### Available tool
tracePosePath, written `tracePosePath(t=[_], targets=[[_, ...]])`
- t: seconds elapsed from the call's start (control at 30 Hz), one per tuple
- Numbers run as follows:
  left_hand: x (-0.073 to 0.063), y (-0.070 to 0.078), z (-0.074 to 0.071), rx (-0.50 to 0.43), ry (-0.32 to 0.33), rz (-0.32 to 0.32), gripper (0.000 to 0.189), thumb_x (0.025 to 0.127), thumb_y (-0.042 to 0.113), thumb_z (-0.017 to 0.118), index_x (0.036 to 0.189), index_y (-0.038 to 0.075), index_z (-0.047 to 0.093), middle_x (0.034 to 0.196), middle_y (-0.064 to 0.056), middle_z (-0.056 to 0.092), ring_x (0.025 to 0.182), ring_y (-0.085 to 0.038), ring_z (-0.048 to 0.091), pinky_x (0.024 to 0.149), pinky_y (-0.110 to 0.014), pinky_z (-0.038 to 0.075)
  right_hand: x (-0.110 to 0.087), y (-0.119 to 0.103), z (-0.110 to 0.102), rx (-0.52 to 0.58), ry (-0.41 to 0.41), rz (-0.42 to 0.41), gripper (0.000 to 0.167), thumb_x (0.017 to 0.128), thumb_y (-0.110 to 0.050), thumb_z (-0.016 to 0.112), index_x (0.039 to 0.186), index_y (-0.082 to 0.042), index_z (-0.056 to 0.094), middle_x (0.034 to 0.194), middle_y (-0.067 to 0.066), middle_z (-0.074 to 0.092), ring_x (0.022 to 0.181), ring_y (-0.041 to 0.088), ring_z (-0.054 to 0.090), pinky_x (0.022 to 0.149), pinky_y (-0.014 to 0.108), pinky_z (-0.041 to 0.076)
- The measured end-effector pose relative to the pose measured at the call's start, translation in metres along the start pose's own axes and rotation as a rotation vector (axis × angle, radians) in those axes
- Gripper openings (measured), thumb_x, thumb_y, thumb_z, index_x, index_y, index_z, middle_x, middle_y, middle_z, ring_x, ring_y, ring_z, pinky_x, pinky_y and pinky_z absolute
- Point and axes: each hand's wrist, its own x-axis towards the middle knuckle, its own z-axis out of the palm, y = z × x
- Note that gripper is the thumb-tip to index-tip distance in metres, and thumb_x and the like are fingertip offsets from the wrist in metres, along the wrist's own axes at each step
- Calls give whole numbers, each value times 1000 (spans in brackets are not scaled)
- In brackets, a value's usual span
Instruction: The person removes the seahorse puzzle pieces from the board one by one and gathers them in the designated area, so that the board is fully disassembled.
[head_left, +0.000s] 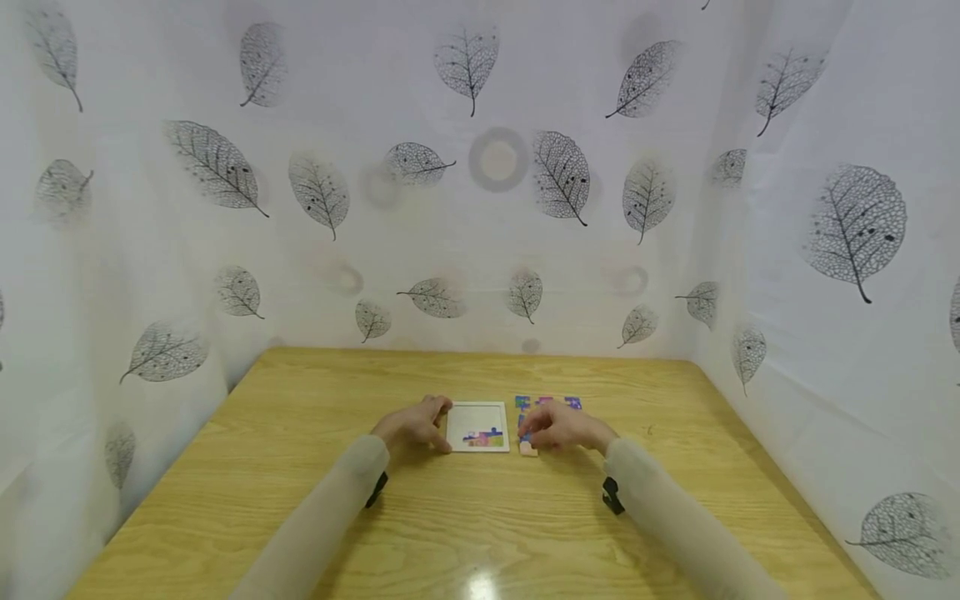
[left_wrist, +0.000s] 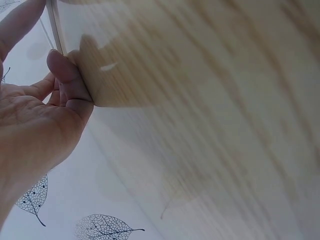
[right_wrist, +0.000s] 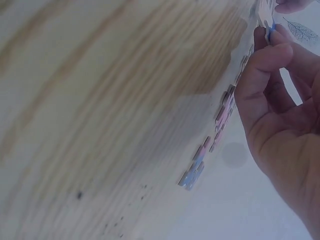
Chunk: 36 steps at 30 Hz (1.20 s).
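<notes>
A square white puzzle tray (head_left: 477,415) lies on the table with several joined jigsaw pieces (head_left: 486,439) along its lower right. My left hand (head_left: 415,423) holds the tray's left side, thumb at the near corner and fingers toward the far corner. In the left wrist view, the left hand (left_wrist: 45,107) meets the tray's thin edge (left_wrist: 56,27). Just right of the tray, my right hand (head_left: 561,427) is over loose pieces. The right wrist view has the right hand (right_wrist: 280,95) pinching a puzzle piece (right_wrist: 270,34) with blue on it between thumb and fingers; its picture is hidden.
Loose puzzle pieces lie right of the tray: a green and blue one (head_left: 522,402), a purple one (head_left: 573,402) and a pale one (head_left: 528,449). Others are partly covered by the right hand. A leaf-print curtain (head_left: 480,250) surrounds the wooden table (head_left: 315,392).
</notes>
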Motion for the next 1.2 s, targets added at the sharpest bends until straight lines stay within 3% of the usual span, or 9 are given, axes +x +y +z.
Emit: tracePosePath(t=[0.4,0.57,0.83,1.2], targets=[[-1,1,2,-15,-4,-12,82,76,11,83,144,2,37,138,-12,39,119,-23,39,114,-46,30,-4,2,4,5,62,43,17,95,-6,60,109,-6,70,93,9,66,70,16,58,60,30,55],[-1,2,1,-8,1,-5,81,76,11,83,143,2,38,136,-12,40,118,-23,39,114,-46,29,-3,2,5,-8,81,47,18,94,-5,61,108,-6,71,92,10,65,72,16,57,59,28,55],[-1,2,0,-14,-2,-15,82,76,11,83,143,2,38,137,-12,39,121,-24,39,115,-47,29,-1,1,9,-82,63,17,23,84,-10,76,107,-9,72,94,10,62,76,17,57,58,29,55],[0,1,0,5,-4,-11,79,76,11,83,141,2,39,129,-10,41,114,-23,39,113,-46,31,-1,0,10,-87,58,10,27,84,-2,74,110,-5,70,91,11,58,71,16,49,54,25,48]])
